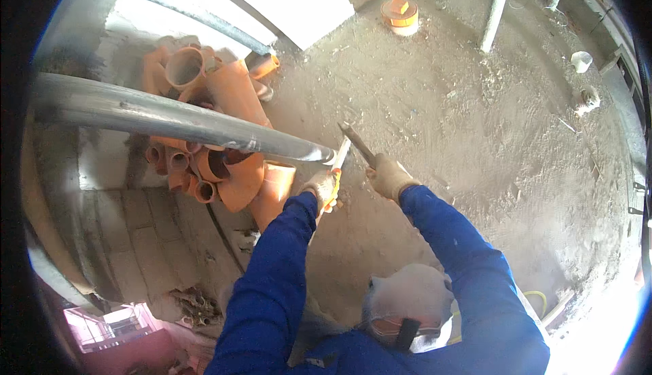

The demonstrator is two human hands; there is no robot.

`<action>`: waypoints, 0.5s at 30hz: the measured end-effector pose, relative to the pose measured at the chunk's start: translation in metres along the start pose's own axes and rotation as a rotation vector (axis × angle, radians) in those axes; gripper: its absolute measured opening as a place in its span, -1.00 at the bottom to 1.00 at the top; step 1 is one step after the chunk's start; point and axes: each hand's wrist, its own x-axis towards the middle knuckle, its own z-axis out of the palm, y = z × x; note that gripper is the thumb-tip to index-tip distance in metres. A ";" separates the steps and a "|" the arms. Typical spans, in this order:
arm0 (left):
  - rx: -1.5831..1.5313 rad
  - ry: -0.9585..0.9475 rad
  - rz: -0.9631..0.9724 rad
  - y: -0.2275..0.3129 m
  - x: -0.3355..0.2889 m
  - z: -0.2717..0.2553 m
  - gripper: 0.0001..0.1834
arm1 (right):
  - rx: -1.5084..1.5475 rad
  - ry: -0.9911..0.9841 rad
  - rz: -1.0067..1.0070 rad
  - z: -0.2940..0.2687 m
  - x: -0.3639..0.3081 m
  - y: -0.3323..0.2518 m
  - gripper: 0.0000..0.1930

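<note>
My left hand [322, 186], in a pale work glove, is closed around the orange handle of a flat, light-bladed tool [342, 152]. The blade points away from me beside the lower end of a thick grey pipe [204, 122]. To its right, my gloved right hand [391, 177] grips a dark, narrow bar-like tool [358, 144]; its far end lies close to the blade's tip. I cannot make out the exact kind of either tool. Blue sleeves cover both arms. My fingers are partly hidden by the gloves and the angle.
Orange plastic pipe fittings [234, 93] are heaped left of my left hand, behind and below the grey pipe. An orange-capped stub [399, 15] and another upright pipe [497, 8] rise from the rough floor [462, 117]. A pale rounded object with a black strap [411, 300] sits between my arms.
</note>
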 end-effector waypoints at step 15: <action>-0.063 -0.048 -0.103 -0.002 0.009 -0.007 -0.51 | 0.209 0.059 -0.038 -0.017 -0.002 -0.024 -0.65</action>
